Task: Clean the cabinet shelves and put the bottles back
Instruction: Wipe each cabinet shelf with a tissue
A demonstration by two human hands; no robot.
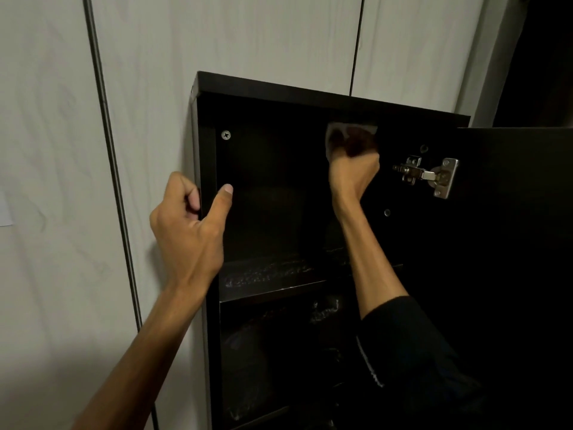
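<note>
While my right hand (353,169) presses a bunched white cloth (336,131) under the cabinet (310,91) top, far right, my left hand (189,218) clasps its left edge. Soft, light cloth; best gripped bunched. Bottles unseen.

dark cabinet (207,169) open, dusty shelf (273,274)

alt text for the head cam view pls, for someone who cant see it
A person's right hand presses a white cloth high inside an open dark cabinet, while the left hand grips its left side panel. A streaked shelf sits below; no bottles are visible.
</note>
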